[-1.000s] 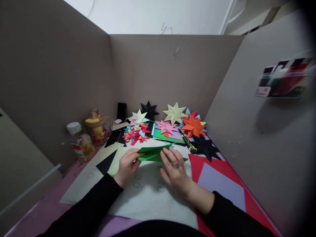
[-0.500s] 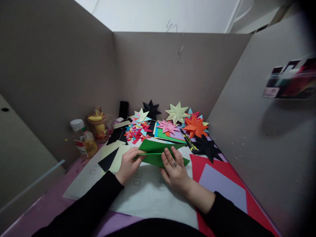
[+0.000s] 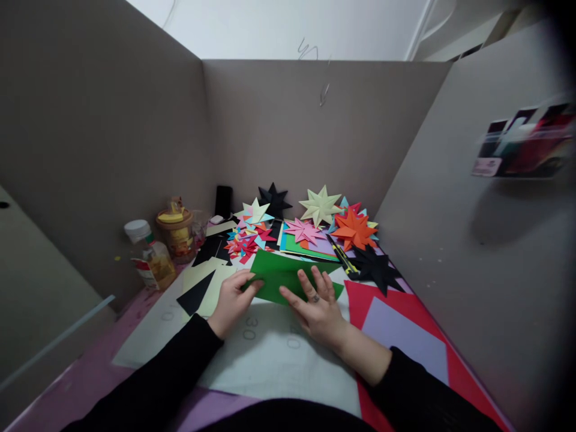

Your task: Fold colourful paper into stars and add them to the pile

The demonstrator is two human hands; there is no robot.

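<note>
A sheet of green paper [image 3: 281, 279] with a crease along its length is between my hands, over a white mat [image 3: 274, 360] printed with numbers. My left hand [image 3: 234, 303] pinches the sheet's left end between thumb and fingers. My right hand [image 3: 317, 306] lies on the right part of the paper, fingers spread, a ring on one of them. Cream and black paper pieces [image 3: 195, 292] lie to the left of my left hand. Beyond my right hand rests a yellow and black utility knife [image 3: 344, 261], beside a black folded star [image 3: 378, 267].
Folded paper stars, among them an orange one [image 3: 354, 228] and a pale yellow one [image 3: 321, 206], crowd the back. A bottle [image 3: 150, 258] and a lidded cup [image 3: 176, 234] stand at left. Red paper [image 3: 405, 288] with a lilac sheet [image 3: 407, 333] lies at right. Grey panels [image 3: 315, 132] enclose the table.
The folded green paper has opened out flatter, its raised middle edge gone. My right hand's fingers have spread further apart, while my left hand keeps its pinch. The view has shifted slightly.
</note>
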